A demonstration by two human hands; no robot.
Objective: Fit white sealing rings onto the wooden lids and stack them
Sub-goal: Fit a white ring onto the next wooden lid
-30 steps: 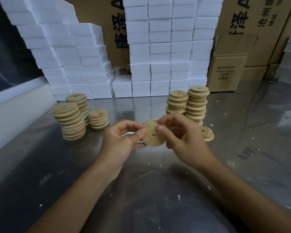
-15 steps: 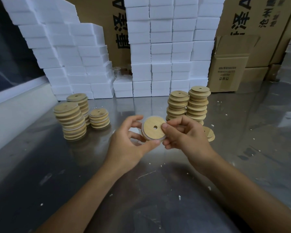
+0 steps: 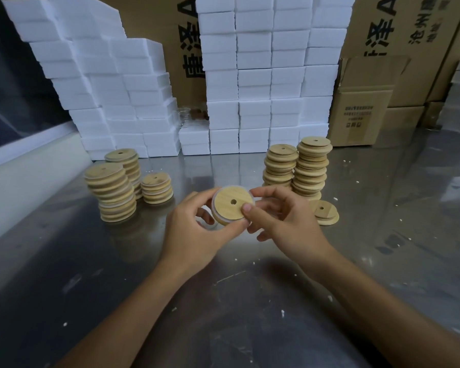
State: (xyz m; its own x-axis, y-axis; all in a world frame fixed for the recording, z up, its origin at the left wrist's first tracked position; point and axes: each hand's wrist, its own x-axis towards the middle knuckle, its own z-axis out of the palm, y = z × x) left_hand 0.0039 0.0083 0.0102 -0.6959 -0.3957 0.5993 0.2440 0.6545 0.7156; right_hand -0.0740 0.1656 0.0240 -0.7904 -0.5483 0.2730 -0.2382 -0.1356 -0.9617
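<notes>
Pinching one wooden lid (image 3: 233, 205) at centre, left hand (image 3: 197, 229) and right hand (image 3: 284, 224) seat its white ring (image 3: 215, 200); ringed stacks (image 3: 112, 192) at ten o'clock, unringed stacks (image 3: 298, 166) at two o'clock remain.

Left hand (image 3: 194, 229), right hand (image 3: 284, 221), forearms bare, sleeveless, no jewellery

Lid (image 3: 233, 205) held between hands, above worktop (image 3: 117, 274) centre. Three lid stacks (image 3: 112, 192) left, two stacks (image 3: 298, 166) right, loose lids (image 3: 325, 212) before them. Foam blocks (image 3: 263, 75), cartons (image 3: 361, 110) behind.
</notes>
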